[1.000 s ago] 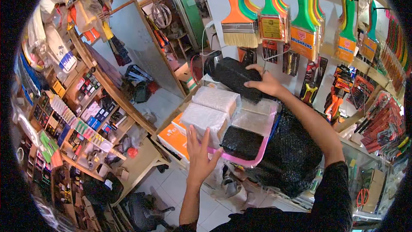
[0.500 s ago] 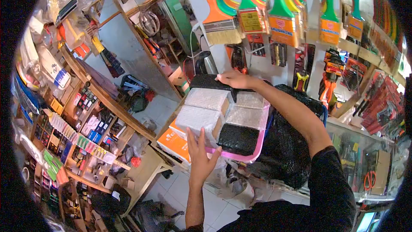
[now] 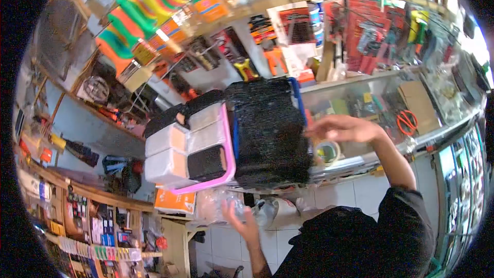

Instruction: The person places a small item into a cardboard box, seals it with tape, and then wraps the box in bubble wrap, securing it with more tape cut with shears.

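My right hand (image 3: 347, 127) is stretched over the glass counter, fingers extended with nothing visible in them. It is beside a large black-wrapped bundle (image 3: 267, 128) and just above a roll of tape (image 3: 328, 153). Slightly blurred, my left hand (image 3: 239, 222) hangs with fingers apart below a pink tray (image 3: 231, 162), in front of clear plastic wrap. White bubble-wrapped boxes (image 3: 165, 169), greyish wrapped boxes (image 3: 207, 126) and black-wrapped packages (image 3: 205, 161) are stacked in the tray. A blue edge (image 3: 297, 95) shows behind the large bundle.
Orange-handled scissors (image 3: 407, 122) lie in or on the glass display counter (image 3: 355, 92) at right. Paint brushes (image 3: 149, 7) and packaged tools hang above. An orange box (image 3: 175, 201) is under the tray. Shelves of small goods (image 3: 98, 216) stand at lower left.
My view has swung right. My right hand has left the black package at the back of the tray and reached over to the counter. My left hand has come off the white box.
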`<state>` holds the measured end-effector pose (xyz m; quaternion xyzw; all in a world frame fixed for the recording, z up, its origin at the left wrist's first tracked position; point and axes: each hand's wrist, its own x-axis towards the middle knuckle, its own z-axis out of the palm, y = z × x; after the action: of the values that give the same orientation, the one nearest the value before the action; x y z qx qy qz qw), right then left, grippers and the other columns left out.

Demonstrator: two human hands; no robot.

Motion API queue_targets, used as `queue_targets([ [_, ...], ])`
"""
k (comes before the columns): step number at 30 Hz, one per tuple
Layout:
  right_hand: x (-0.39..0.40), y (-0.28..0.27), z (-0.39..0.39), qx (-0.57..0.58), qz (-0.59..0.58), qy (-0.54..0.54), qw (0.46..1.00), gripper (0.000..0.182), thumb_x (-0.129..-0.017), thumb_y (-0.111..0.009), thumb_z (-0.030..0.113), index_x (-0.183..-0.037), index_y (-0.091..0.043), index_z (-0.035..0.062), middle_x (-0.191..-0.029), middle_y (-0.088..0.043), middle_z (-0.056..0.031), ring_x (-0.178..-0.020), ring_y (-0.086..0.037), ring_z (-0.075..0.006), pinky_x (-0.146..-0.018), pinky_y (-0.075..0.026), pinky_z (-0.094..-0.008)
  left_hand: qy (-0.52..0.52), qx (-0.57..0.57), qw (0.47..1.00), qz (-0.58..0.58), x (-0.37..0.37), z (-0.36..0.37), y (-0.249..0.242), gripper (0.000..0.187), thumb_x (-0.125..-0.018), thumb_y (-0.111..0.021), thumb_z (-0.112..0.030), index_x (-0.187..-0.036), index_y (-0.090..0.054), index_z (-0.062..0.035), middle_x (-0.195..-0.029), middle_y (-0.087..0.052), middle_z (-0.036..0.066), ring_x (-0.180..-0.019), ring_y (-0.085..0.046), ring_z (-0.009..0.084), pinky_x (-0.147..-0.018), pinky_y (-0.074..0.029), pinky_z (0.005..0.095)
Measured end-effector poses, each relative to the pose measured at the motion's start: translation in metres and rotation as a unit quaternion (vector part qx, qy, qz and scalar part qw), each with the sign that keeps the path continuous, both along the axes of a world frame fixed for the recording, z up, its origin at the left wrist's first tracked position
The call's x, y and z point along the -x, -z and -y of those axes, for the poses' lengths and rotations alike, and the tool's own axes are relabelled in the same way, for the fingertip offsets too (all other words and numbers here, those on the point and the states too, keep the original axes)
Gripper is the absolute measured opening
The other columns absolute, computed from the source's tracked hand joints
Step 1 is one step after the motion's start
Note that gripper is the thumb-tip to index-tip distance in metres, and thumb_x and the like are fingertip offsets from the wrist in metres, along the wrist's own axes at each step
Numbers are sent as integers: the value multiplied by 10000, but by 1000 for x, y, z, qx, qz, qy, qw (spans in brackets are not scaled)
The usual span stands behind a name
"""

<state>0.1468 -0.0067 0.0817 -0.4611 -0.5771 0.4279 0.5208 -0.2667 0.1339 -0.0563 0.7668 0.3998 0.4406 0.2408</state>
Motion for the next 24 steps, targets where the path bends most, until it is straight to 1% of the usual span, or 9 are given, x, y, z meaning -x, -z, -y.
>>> queue_targets([
  [2,-16,65,94,55,-272,109,955,630,-1045,-577,490,-1462,-507,23,-1448,-589,-122,-1297,-572,-274,-1087,-472,-443,88,1,996,-12,-39,49,-4,429,-978,-669,-137,-1368,-547,-8,-1634,-299,234,-1501,-314,414,-1209,-266,556],
  [4,-9,136,180,182,-141,330,916,617,-1050,-546,497,-1484,-496,60,-1390,-627,-154,-1206,-630,-271,-1032,-510,-431,169,10,985,6,-78,83,2,404,-972,-680,-125,-1346,-566,-24,-1602,-339,220,-1478,-339,410,-1174,-308,571],
  [6,23,195,260,324,144,322,878,697,-996,-530,615,-1461,-509,96,-1362,-629,-185,-1232,-618,-333,-1039,-492,-485,223,53,973,25,-108,115,9,375,-952,-688,-131,-1303,-593,-38,-1580,-397,206,-1451,-384,378,-1201,-283,526],
  [8,77,225,331,571,434,180,673,787,-925,-510,757,-1395,-562,128,-1320,-631,-222,-1273,-586,-401,-1066,-456,-547,285,29,958,1,-134,139,21,356,-959,-691,-136,-1294,-610,-49,-1553,-412,207,-1440,-385,407,-1163,-318,563],
  [9,90,248,369,600,445,41,664,840,-894,-502,808,-1442,-553,173,-1415,-608,-176,-1358,-538,-394,-1113,-400,-616,314,11,949,-9,-150,148,26,346,-963,-693,-139,-1290,-619,-55,-1539,-419,207,-1434,-386,421,-1145,-335,582],
  [11,114,204,378,701,227,9,675,914,-892,-466,845,-1511,-498,173,-1485,-584,-93,-1410,-508,-315,-1154,-404,-513,371,7,928,8,-180,176,31,324,-953,-701,-152,-1259,-642,-66,-1514,-451,200,-1428,-394,413,-1151,-328,581],
  [14,142,185,403,603,103,155,776,778,-965,-553,681,-1479,-523,98,-1418,-614,-188,-1317,-574,-382,-1073,-484,-454,452,65,889,-9,-208,220,27,327,-959,-698,-176,-1266,-645,-77,-1494,-469,186,-1424,-402,406,-1178,-310,545],
  [20,118,158,422,463,165,373,787,616,-994,-598,545,-1392,-589,75,-1300,-680,-188,-1187,-647,-404,-1002,-521,-444,556,88,825,-53,-234,275,34,298,-984,-684,-240,-1236,-668,-83,-1499,-483,178,-1435,-411,390,-1177,-327,530],
  [24,68,129,431,339,41,495,799,551,-1020,-634,451,-1399,-594,53,-1296,-685,-173,-1141,-678,-319,-976,-532,-423,587,82,802,-72,-267,278,39,312,-974,-694,-217,-1250,-662,-74,-1478,-471,203,-1405,-424,415,-1164,-337,537],
])
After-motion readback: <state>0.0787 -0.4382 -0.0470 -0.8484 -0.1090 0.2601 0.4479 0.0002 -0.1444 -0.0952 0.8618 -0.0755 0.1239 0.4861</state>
